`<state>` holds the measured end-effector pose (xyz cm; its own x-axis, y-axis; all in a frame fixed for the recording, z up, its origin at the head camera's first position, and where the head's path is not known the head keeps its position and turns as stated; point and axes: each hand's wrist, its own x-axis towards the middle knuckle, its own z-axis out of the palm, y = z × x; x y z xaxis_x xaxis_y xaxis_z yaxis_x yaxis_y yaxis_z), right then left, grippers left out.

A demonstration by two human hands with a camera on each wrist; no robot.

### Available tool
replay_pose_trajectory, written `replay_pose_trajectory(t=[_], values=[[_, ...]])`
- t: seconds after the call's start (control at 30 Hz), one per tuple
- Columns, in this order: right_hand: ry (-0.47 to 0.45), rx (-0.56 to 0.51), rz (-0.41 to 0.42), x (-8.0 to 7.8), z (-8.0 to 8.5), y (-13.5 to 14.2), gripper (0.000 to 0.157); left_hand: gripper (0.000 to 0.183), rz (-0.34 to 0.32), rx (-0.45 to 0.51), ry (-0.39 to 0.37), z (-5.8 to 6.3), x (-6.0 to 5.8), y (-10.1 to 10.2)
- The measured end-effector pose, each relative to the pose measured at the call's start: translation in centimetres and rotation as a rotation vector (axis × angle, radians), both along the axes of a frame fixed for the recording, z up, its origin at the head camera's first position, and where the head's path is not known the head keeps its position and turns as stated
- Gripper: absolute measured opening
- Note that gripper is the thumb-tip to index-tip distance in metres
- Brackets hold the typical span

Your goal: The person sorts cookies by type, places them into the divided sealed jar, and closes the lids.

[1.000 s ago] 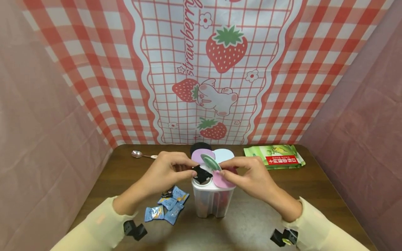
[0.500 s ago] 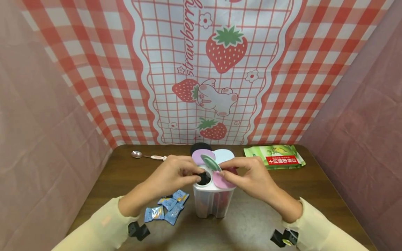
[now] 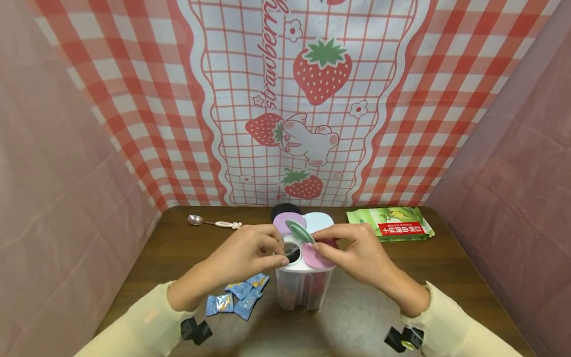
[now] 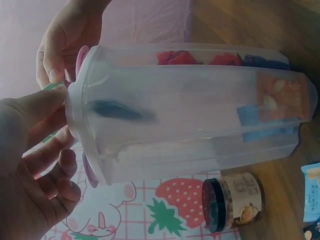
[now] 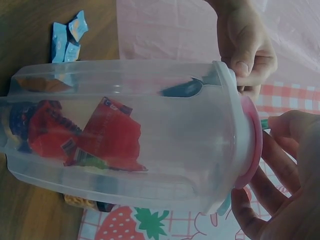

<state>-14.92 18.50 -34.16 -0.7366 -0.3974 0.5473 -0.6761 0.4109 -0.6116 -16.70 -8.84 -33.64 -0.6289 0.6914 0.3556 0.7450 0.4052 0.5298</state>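
Note:
My left hand (image 3: 250, 253) is at the round uncovered opening of a clear container (image 3: 298, 290) with a white top. Its fingers are loosely bent, with nothing visible between them. Just under that opening, inside the container, a dark small packet (image 4: 117, 110) appears blurred in the left wrist view. My right hand (image 3: 357, 250) pinches the raised green flap lid (image 3: 300, 231) over the container's top. Pink, purple and pale blue lids cover the other openings. Through the walls I see red packets (image 5: 112, 137) and an orange packet (image 4: 282, 95) near the bottom.
Several blue wrapped snacks (image 3: 243, 292) lie left of the container. A spoon (image 3: 214, 222) rests behind my left hand. At the back right lies a green bag (image 3: 392, 223). Behind the container stands a jar (image 4: 245, 197) with a black lid (image 3: 285, 210).
My left hand has brought the dark packet from above the rim into the opening and let it go inside. My right hand has kept its hold on the green lid.

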Motion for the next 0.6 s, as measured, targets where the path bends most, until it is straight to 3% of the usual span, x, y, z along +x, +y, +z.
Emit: replay_pose_trajectory(t=[0.2,0.33,0.6], values=[[0.000,-0.004,0.005,0.0,0.0,-0.1,0.017,0.003,-0.019,0.025,-0.021,-0.1,0.0,-0.3],[0.001,-0.004,0.002,-0.1,0.0,-0.1,0.017,0.011,-0.013,0.066,-0.059,-0.1,0.0,-0.6],[-0.010,-0.010,-0.004,-0.1,0.1,0.0,0.017,0.020,0.120,0.113,-0.069,-0.6,-0.7,-2.4]])
